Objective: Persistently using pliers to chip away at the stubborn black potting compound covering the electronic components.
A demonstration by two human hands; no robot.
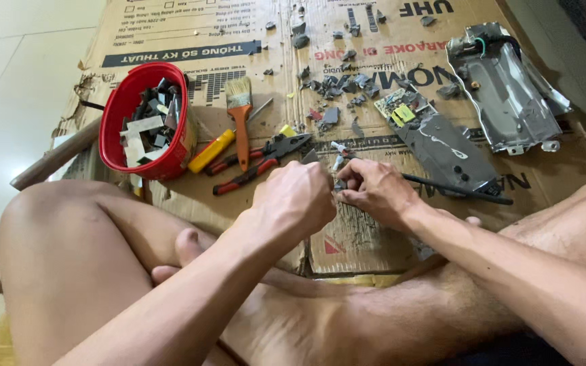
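Observation:
My left hand point(296, 200) and my right hand point(374, 190) meet over the flattened cardboard point(354, 244), fingers pinched together on a small dark part point(339, 183) between them. The part is mostly hidden by my fingers. A thin black rod or cable point(456, 188) runs out to the right from under my right hand. Just beyond my hands lie red-handled pliers point(259, 163) and a small paintbrush with an orange handle point(240, 115). My bare legs are crossed below my arms.
A red bowl point(113, 129) full of grey metal scraps sits at the left. A yellow-handled tool point(211, 150) lies beside the brush. A circuit board on a dark plate point(435, 142), a metal housing point(510, 88) and several scattered grey bits point(340, 85) lie farther back. Tiled floor at left.

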